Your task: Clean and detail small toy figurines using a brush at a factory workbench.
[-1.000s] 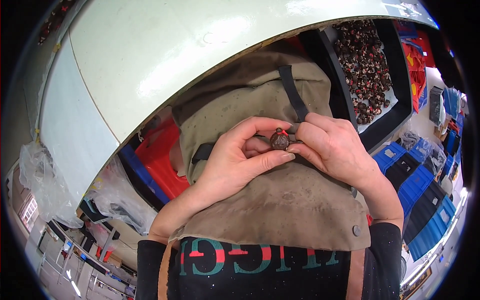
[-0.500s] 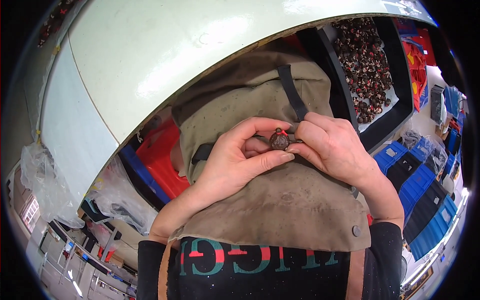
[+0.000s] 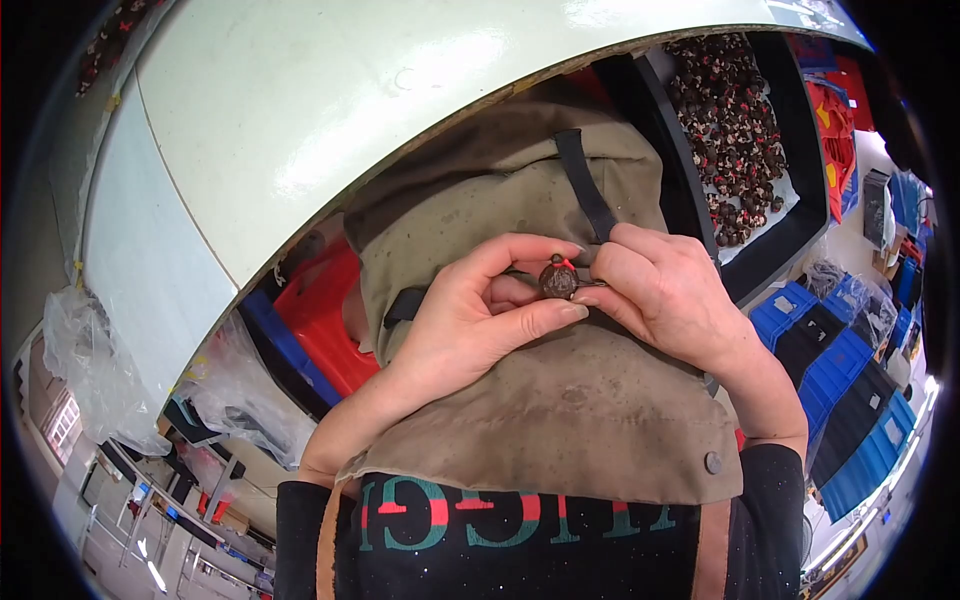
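Over my lap, my left hand (image 3: pixel 485 300) pinches a small round dark-brown ornament (image 3: pixel 557 281) between thumb and fingers. The piece has a ribbed surface, a little knob on top and a bright red bit at its upper right. Close against it on the right, my right hand (image 3: pixel 660 285) is closed, its thumb and bent forefinger gripping a thin dark pointed piece (image 3: pixel 592 284) that touches the ornament's side. Most of that piece is hidden in my fingers, so its kind is unclear. Beneath both hands lies a stained khaki apron (image 3: pixel 520 400) with black straps.
A pale table (image 3: pixel 300 110) curves across the far side. At the far right, a black tray (image 3: pixel 805 170) holds many small brown, red and cream pieces. Blue and black crates (image 3: pixel 830 360) stand to the right. A red stool (image 3: pixel 325 315) and plastic bags (image 3: pixel 95 365) are at left.
The ornament has turned very slightly between my fingers. Both hands otherwise keep the same place and grip.
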A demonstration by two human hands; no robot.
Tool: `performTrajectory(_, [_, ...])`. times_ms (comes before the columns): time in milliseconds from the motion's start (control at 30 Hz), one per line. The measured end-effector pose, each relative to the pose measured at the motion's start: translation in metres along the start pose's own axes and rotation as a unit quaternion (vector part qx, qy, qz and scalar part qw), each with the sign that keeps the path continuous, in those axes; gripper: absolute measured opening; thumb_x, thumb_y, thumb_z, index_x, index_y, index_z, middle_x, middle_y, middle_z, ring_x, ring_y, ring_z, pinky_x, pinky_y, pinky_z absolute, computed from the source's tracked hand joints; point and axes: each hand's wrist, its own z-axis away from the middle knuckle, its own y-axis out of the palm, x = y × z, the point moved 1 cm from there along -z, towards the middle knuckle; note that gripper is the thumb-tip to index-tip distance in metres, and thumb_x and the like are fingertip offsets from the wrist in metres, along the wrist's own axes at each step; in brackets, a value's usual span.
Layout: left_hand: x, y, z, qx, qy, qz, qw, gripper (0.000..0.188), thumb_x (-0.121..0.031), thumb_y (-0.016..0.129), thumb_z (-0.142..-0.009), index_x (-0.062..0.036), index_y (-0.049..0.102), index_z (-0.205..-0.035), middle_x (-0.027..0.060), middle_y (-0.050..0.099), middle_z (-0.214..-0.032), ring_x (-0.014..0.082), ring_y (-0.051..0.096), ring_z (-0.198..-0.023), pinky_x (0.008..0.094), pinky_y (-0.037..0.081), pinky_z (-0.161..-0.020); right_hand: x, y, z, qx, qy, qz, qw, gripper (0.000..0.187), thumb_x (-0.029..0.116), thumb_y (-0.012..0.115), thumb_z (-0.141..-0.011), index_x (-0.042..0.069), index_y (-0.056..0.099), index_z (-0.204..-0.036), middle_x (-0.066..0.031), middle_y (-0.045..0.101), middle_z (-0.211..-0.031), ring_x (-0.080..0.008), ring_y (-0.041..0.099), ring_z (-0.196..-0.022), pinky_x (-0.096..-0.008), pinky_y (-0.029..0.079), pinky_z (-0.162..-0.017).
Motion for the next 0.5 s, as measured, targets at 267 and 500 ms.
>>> performTrajectory(267, [-0.0007, 0.0001, 0.0001, 0.000, -0.002, -0.006, 1.000, 0.043, 0.002, 0.068, -0.083, -0.0012, 0.052, -0.123, 0.0036, 0.056, -0.103, 0.0081, 0.061, -0.085, 0.0196, 0.049, -0.072, 0.0012, -0.0007, -0.0001, 0.002, 0.007, -0.010, 1.000, 0.021, 0.021, 0.068, -0.078, 0.006, 0.054, -0.078, -0.0086, 0.047, -0.071, -0.0279, 0.053, -0.061, -0.0374, 0.043, -0.052])
performTrajectory(500, [0.0002, -0.0016, -0.0003, 0.005, -0.009, 0.009, 1.000, 0.043, 0.003, 0.067, -0.083, -0.0008, 0.052, -0.123, 0.0037, 0.056, -0.103, 0.0094, 0.062, -0.086, 0.0203, 0.050, -0.073, 0.0016, -0.0008, -0.0015, 0.009, -0.006, 0.008, 1.000, 0.020, 0.021, 0.068, -0.078, 0.006, 0.054, -0.077, -0.0084, 0.047, -0.070, -0.0280, 0.053, -0.062, -0.0375, 0.042, -0.052])
